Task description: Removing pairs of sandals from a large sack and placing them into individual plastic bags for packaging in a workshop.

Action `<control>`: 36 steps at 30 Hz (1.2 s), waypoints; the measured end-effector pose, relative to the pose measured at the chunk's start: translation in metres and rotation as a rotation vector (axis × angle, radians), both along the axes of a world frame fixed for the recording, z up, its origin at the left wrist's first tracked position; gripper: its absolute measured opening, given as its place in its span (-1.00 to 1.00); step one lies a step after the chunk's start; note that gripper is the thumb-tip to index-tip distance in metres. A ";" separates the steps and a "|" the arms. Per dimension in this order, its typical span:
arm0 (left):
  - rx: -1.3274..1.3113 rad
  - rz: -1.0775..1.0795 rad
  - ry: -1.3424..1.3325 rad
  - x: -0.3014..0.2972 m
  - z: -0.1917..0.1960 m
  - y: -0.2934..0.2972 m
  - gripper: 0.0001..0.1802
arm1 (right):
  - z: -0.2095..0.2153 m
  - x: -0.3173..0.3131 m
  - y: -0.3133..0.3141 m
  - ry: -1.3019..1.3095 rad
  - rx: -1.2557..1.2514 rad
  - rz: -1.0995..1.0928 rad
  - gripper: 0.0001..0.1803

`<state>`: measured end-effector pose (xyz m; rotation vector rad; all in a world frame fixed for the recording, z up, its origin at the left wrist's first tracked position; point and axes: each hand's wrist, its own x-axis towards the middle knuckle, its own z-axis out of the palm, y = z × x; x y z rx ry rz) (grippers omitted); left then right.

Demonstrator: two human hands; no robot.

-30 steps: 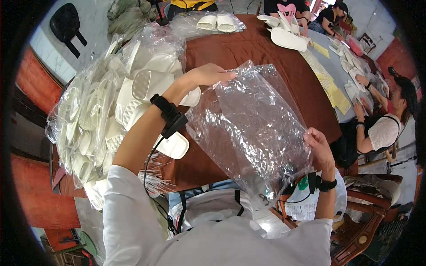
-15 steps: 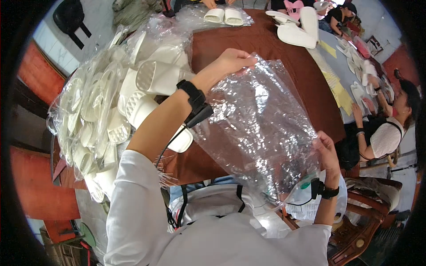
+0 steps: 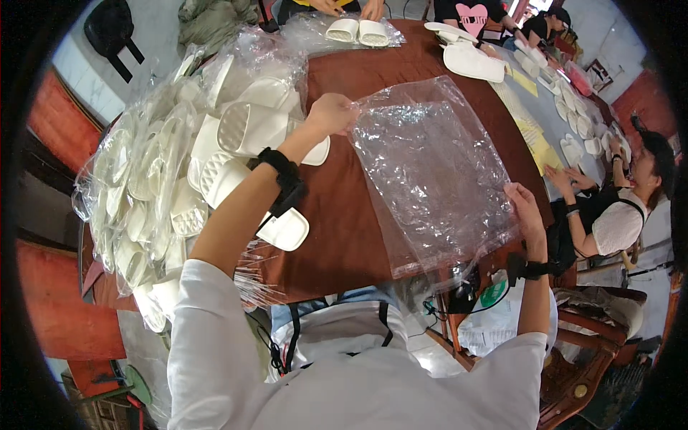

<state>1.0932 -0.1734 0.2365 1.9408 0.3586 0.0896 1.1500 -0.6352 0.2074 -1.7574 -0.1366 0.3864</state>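
A clear plastic bag (image 3: 437,168) is stretched between my two hands above the brown tablecloth. My left hand (image 3: 332,115) pinches its upper left corner. Lower down on the opposite side, my right hand (image 3: 525,208) grips the bag's edge between thumb and fingers. The bag looks flat, with nothing inside. Close to my left forearm lie loose white slippers (image 3: 252,127), one of them (image 3: 284,229) just below my wrist strap. Beyond them is a big heap of white slippers in clear bags (image 3: 147,161).
Thin clear strips (image 3: 252,279) lie at the table's near edge. Across the table, a person's hands (image 3: 373,10) are by a pair of white slippers (image 3: 358,32). To the right, people work at a grey table (image 3: 548,107) with slippers and yellow sheets (image 3: 534,140). A wooden chair (image 3: 584,351) stands close by.
My left hand has moved left and slightly down, spreading the bag flatter. At the far right, a white slipper shape that stood upright has been moved off the stack.
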 end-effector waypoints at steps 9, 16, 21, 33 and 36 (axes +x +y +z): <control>-0.382 0.017 0.048 0.025 -0.042 0.014 -0.84 | -0.039 0.012 -0.009 -0.328 -0.180 0.014 -0.86; -0.246 0.049 0.086 0.026 -0.047 0.024 -0.75 | 0.036 -0.093 0.054 -0.863 -0.278 -0.147 -0.61; -0.211 -0.010 0.116 0.033 -0.043 0.019 -0.71 | 0.017 -0.176 0.088 -1.111 -0.528 0.313 -0.48; -0.326 0.051 0.109 0.030 -0.047 0.028 -0.75 | -0.016 -0.184 0.089 -1.101 -0.635 0.217 -0.69; -0.343 0.027 0.122 0.030 -0.045 0.029 -0.75 | -0.018 -0.180 0.088 -1.090 -0.689 0.203 -0.71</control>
